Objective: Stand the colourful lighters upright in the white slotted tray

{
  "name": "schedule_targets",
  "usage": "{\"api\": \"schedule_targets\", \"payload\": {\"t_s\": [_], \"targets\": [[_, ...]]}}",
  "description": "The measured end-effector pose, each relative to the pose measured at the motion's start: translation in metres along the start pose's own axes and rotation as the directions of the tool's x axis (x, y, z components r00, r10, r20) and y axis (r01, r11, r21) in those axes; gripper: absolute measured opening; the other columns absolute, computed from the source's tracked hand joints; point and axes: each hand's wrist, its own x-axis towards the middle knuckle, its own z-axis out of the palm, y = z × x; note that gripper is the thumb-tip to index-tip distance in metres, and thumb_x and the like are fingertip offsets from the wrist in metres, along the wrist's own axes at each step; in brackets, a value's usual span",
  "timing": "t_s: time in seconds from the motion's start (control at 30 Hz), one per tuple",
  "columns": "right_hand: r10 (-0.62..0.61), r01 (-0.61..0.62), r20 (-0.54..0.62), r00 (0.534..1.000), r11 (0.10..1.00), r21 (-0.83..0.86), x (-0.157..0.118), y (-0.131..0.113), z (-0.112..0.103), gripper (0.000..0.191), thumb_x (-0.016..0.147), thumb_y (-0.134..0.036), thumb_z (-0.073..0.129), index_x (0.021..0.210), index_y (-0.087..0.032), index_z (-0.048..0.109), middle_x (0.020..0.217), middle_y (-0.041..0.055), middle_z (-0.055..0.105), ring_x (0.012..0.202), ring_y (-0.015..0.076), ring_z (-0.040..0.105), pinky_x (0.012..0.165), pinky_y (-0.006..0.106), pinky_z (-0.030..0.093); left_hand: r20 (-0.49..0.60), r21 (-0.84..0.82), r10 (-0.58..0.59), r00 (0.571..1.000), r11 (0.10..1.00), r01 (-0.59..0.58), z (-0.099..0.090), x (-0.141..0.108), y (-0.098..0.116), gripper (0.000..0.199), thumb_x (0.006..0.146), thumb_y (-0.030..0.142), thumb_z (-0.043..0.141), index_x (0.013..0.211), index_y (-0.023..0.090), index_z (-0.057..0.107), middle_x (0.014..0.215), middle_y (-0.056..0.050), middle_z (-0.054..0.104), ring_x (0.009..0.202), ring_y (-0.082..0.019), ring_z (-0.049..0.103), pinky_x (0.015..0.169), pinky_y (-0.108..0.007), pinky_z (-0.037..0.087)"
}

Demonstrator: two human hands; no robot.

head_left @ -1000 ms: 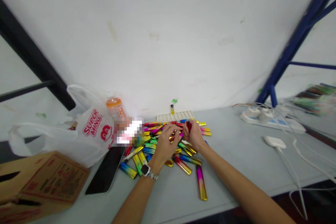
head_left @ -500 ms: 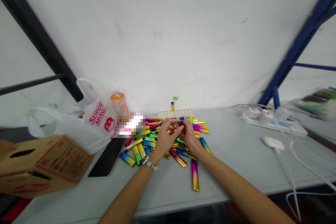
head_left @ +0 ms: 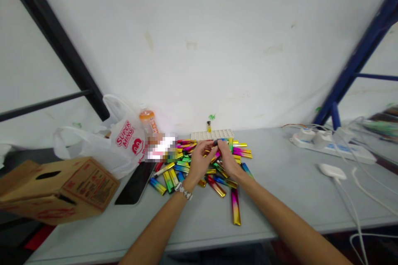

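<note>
My left hand (head_left: 200,159) and my right hand (head_left: 227,159) meet over a loose heap of shiny, gradient-coloured lighters (head_left: 217,188). Between the fingertips of both hands is a small black-topped lighter (head_left: 215,143); the fingers cover most of its body. Both hands are closed around it. A bracelet watch (head_left: 183,191) is on my left wrist. One pink-and-gold lighter (head_left: 235,207) lies apart, nearest the front edge. Behind the hands, a small lighter (head_left: 209,126) with a black top stands upright by a white gridded tray or board (head_left: 199,136).
To the left are a cardboard box (head_left: 83,184), a white plastic bag (head_left: 124,140), an orange-capped bottle (head_left: 148,121) and a dark phone (head_left: 136,184). On the right lie a power strip (head_left: 336,145), a white charger (head_left: 332,171) and loose cables. A wall stands behind.
The view has shifted slightly, so things appear farther right. My fingers have changed position around the lighter, and its black end shows more; the red part seen before is now hidden.
</note>
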Motion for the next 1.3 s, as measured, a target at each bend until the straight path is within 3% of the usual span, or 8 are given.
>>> {"api": "schedule_targets", "payload": {"t_s": [0.27, 0.4, 0.6, 0.77, 0.9, 1.0, 1.17, 1.3], "targets": [[-0.065, 0.067, 0.062, 0.996, 0.997, -0.032, -0.006, -0.023, -0.001, 0.050, 0.100, -0.060, 0.022, 0.097, -0.027, 0.061, 0.104, 0.0062, 0.057, 0.102, 0.0199, 0.053, 0.103, 0.037, 0.042, -0.028, -0.033, -0.028, 0.999, 0.999, 0.027, -0.009, 0.012, -0.003, 0.025, 0.084, 0.037, 0.069, 0.098, 0.016, 0.067, 0.092, -0.007, 0.072, 0.084, -0.017, 0.070, 0.077, -0.030, 0.058], [-0.068, 0.062, -0.048, 0.997, 0.993, -0.104, 0.007, -0.018, -0.017, 0.055, 0.100, -0.059, 0.019, 0.109, -0.025, 0.062, 0.111, 0.0066, 0.058, 0.113, 0.0219, 0.051, 0.108, 0.042, 0.037, 0.001, 0.168, 0.047, 0.999, 0.985, -0.046, -0.028, 0.062, -0.010, 0.024, 0.084, 0.033, 0.068, 0.102, 0.018, 0.066, 0.093, -0.005, 0.073, 0.083, -0.017, 0.070, 0.076, -0.029, 0.057], [-0.008, -0.002, -0.098, 0.995, 0.994, -0.111, 0.020, -0.004, -0.029, 0.064, 0.098, -0.063, 0.017, 0.098, -0.022, 0.067, 0.102, 0.0078, 0.062, 0.102, 0.0238, 0.055, 0.098, 0.043, 0.042, 0.161, 0.380, 0.033, 0.986, 0.920, -0.093, -0.042, 0.136, -0.046, 0.011, 0.081, 0.023, 0.064, 0.090, 0.018, 0.067, 0.081, -0.003, 0.074, 0.079, -0.018, 0.071, 0.083, -0.033, 0.054], [0.013, -0.018, -0.041, 0.999, 0.991, -0.129, 0.018, -0.010, -0.029, 0.068, 0.098, -0.064, 0.017, 0.097, -0.022, 0.070, 0.102, 0.0078, 0.064, 0.103, 0.0237, 0.055, 0.098, 0.041, 0.040, 0.173, 0.369, -0.010, 0.985, 0.928, -0.055, -0.041, 0.148, -0.076, 0.014, 0.080, 0.025, 0.064, 0.091, 0.019, 0.067, 0.085, -0.005, 0.076, 0.084, -0.020, 0.072, 0.087, -0.036, 0.055], [-0.001, -0.004, -0.032, 0.999, 0.987, -0.159, 0.017, -0.018, -0.032, 0.069, 0.099, -0.061, 0.015, 0.096, -0.021, 0.071, 0.101, 0.0075, 0.064, 0.101, 0.0233, 0.054, 0.096, 0.040, 0.040, 0.207, 0.386, 0.007, 0.978, 0.918, -0.088, -0.042, 0.147, -0.081, 0.016, 0.085, 0.027, 0.061, 0.096, 0.018, 0.069, 0.091, -0.007, 0.076, 0.088, -0.021, 0.071, 0.089, -0.036, 0.055], [-0.016, 0.007, -0.049, 0.999, 0.982, -0.188, 0.019, -0.019, -0.035, 0.064, 0.100, -0.058, 0.018, 0.093, -0.021, 0.070, 0.099, 0.0067, 0.063, 0.101, 0.0230, 0.053, 0.096, 0.038, 0.038, 0.272, 0.544, 0.068, 0.960, 0.812, -0.212, -0.043, 0.147, -0.078, 0.022, 0.089, 0.024, 0.054, 0.101, 0.018, 0.071, 0.097, -0.008, 0.072, 0.090, -0.020, 0.068, 0.093, -0.036, 0.052], [-0.065, 0.048, -0.046, 0.997, 0.949, -0.310, 0.024, -0.009, -0.036, 0.048, 0.100, -0.048, 0.030, 0.087, -0.021, 0.068, 0.094, 0.0062, 0.063, 0.098, 0.0229, 0.052, 0.095, 0.037, 0.038, 0.366, 0.772, 0.149, 0.919, 0.503, -0.389, -0.042, 0.135, -0.069, 0.041, 0.091, 0.016, 0.044, 0.125, 0.021, 0.066, 0.112, -0.011, 0.060, 0.099, -0.021, 0.060, 0.097, -0.037, 0.049], [-0.051, 0.055, 0.023, 0.998, 0.812, -0.582, 0.026, -0.003, -0.035, 0.030, 0.094, -0.035, 0.046, 0.098, -0.020, 0.072, 0.101, 0.0105, 0.062, 0.100, 0.0260, 0.050, 0.091, 0.040, 0.037, 0.385, 0.843, 0.096, 0.918, 0.368, -0.392, -0.043, 0.122, -0.061, 0.054, 0.086, 0.012, 0.048, 0.138, 0.024, 0.056, 0.123, -0.013, 0.054, 0.110, -0.028, 0.053, 0.096, -0.042, 0.046]]}}
